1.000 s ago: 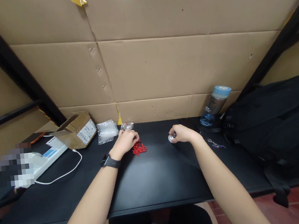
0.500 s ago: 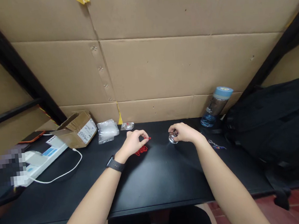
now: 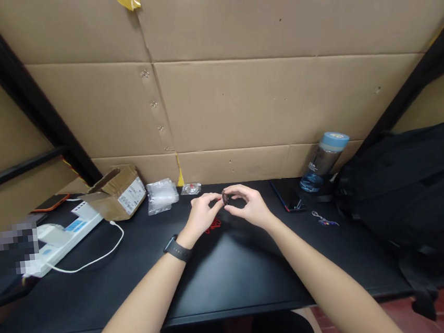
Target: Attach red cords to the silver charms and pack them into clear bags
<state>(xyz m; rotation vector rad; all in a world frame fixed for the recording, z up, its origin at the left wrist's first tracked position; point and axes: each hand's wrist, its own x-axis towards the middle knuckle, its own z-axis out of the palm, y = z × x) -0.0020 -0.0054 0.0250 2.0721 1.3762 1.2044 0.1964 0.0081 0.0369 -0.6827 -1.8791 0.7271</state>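
My right hand pinches the edge of a small round disc between thumb and fingers; it looks dark and stands on edge above the table. My left hand, with a dark watch on its wrist, is closed right beside the disc. Its thumb and forefinger grip a red cord, and the fingertips almost hide the pinched end. Beneath that hand the rest of the red cord lies in a loose bunch on the black tabletop. Whether the cord touches the disc cannot be made out.
Toward the left are a cardboard box, clear plastic bags, a small packet and a white power strip with a cable. At right are a phone, a water bottle, a keychain and a black backpack.
My right hand has lifted the round disc from the table and carried it left to my left hand. The phone at right, formerly hidden behind that hand, now shows.
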